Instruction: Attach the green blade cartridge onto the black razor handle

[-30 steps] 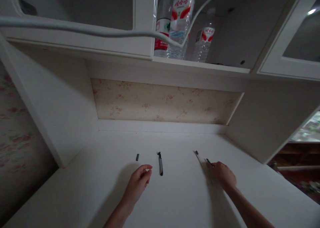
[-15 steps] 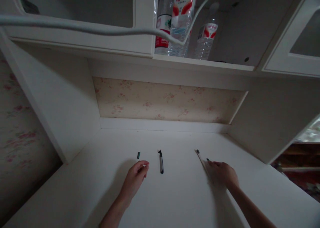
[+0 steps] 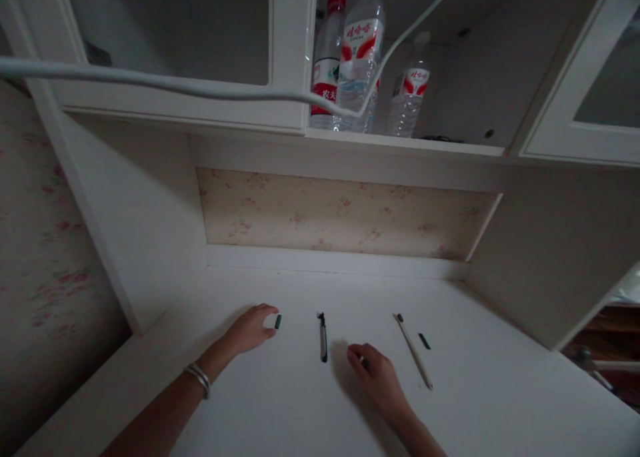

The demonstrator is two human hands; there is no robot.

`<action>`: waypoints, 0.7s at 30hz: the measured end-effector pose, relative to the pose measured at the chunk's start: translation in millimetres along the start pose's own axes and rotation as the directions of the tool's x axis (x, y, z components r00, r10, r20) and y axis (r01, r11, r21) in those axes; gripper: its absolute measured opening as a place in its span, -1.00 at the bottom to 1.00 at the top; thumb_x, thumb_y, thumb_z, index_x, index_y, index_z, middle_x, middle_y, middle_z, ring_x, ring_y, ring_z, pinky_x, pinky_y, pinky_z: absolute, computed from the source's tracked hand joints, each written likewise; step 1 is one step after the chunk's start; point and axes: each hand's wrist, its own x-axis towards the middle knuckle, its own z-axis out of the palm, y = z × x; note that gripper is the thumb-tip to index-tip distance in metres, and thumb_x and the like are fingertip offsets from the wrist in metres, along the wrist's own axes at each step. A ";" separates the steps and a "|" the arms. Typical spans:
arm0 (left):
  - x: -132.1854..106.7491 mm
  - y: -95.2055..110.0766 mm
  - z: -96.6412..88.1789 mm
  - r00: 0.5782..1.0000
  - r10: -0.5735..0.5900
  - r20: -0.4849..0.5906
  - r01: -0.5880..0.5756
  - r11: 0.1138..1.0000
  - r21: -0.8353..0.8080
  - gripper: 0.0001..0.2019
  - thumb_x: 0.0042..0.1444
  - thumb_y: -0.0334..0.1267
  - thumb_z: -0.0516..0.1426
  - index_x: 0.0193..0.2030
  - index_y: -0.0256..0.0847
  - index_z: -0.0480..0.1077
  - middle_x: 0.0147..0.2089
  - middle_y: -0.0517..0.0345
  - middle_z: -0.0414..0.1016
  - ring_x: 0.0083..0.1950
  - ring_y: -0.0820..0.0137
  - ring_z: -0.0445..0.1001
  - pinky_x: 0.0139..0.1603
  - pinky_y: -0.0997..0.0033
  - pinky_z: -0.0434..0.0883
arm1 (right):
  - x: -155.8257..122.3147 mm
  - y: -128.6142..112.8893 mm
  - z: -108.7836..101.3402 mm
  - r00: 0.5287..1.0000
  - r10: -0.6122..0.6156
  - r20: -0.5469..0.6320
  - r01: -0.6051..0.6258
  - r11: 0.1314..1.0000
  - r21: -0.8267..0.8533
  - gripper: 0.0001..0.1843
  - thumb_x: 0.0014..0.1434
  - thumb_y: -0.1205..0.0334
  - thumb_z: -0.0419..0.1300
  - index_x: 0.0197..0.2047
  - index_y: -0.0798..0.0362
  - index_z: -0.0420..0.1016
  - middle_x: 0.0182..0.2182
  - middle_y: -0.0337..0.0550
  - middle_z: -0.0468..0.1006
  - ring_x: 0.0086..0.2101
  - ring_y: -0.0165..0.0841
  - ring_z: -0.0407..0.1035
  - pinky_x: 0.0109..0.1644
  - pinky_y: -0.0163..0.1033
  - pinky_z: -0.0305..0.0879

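My left hand is open, thumb and fingers spread on either side of a small dark green block on the white tabletop. The block lies at the fingertips, not visibly gripped. My right hand hovers or rests right of centre with curled fingers; a dark spot shows between thumb and forefinger, and I cannot make out whether something is held. Between the hands lies a slim black-and-grey tool, its kind unclear. Right of my right hand are a pale slender stick with a dark end and a small dark strip.
Above the tabletop, an open cupboard shelf holds several plastic bottles. A white cable hangs across the cupboard front. Side panels enclose the surface left and right, and a floral-papered wall stands behind.
My right hand has moved left, away from the pale stick, uncovering the dark strip. My left hand has shifted left and opened around the green block. The view has tilted up slightly.
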 end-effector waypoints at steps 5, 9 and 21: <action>15.2 -11.3 11.4 0.998 -0.031 0.062 0.025 0.996 0.085 -0.49 -0.19 -0.30 0.22 0.01 -0.15 0.48 0.12 0.03 0.48 0.17 0.15 0.36 0.24 0.27 0.16 | 24.6 -26.1 31.6 0.999 0.038 0.027 -0.034 0.992 -0.118 -0.66 0.27 0.17 0.00 0.02 0.08 0.45 -0.19 -0.01 0.56 -0.24 -0.22 0.48 -0.13 -0.19 0.36; 21.8 -14.1 15.3 0.996 -0.045 0.073 0.036 0.993 0.115 -0.51 -0.15 -0.28 0.21 0.02 -0.12 0.48 0.12 0.04 0.48 0.16 0.16 0.38 0.22 0.26 0.18 | 41.4 -31.9 44.6 0.995 0.101 0.023 -0.093 0.972 -0.218 -0.61 0.25 0.10 0.03 0.04 0.13 0.41 -0.13 0.14 0.53 -0.15 -0.01 0.43 -0.12 0.05 0.33; 7.9 24.6 27.2 0.999 0.038 -0.009 -0.038 0.997 -0.070 -0.67 0.12 -0.28 0.07 -0.02 -0.23 0.51 -0.05 -0.07 0.48 -0.02 0.26 0.42 0.09 0.30 0.28 | 65.7 -37.3 58.6 0.969 0.239 0.057 -0.234 0.969 -0.082 -0.76 0.13 0.31 0.07 -0.23 0.18 0.54 -0.27 0.18 0.53 -0.22 -0.03 0.44 -0.08 -0.01 0.24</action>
